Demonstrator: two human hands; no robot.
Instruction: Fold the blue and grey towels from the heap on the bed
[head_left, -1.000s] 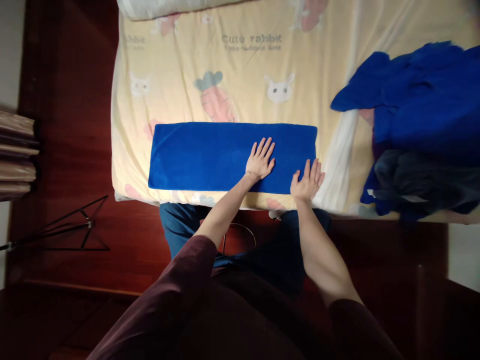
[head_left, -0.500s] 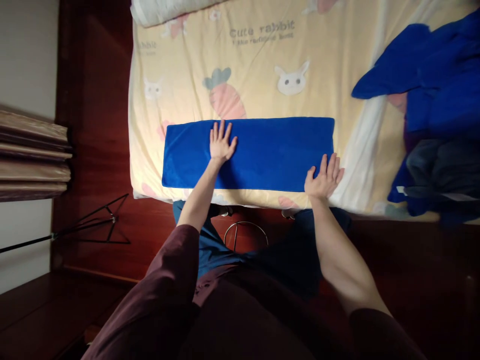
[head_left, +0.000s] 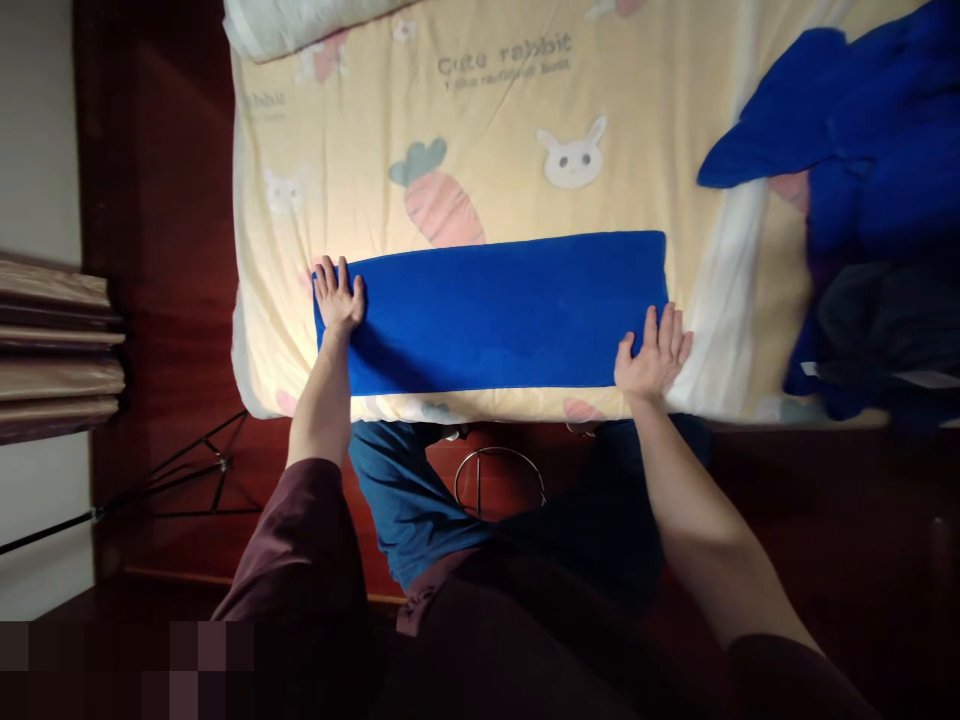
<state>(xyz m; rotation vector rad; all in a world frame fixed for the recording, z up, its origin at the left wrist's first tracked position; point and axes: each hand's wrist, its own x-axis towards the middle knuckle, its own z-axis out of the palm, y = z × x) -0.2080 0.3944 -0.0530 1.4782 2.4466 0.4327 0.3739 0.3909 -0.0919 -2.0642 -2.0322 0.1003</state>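
Observation:
A blue cloth (head_left: pixel 495 310), laid out as a long flat rectangle, rests along the near edge of the bed (head_left: pixel 510 140). My left hand (head_left: pixel 339 298) lies flat on the cloth's left end, fingers spread and pointing away from me. At the opposite end, my right hand (head_left: pixel 654 355) is flat over the near right corner, its fingers reaching past the cloth's edge onto the sheet. Neither hand grips anything. Whether the cloth is folded in layers cannot be made out.
Rumpled blue fabric (head_left: pixel 862 130) and a dark grey garment (head_left: pixel 885 315) lie on the bed's right side. A pale pillow (head_left: pixel 300 22) sits at the far left. Left of the bed are a black tripod (head_left: pixel 217 465) and a gathered curtain (head_left: pixel 60 350). A round metal stool frame (head_left: pixel 499 455) stands below.
My left hand has slid leftward from the cloth's middle to its left end. My right hand stays at the near right corner. The view has shifted slightly.

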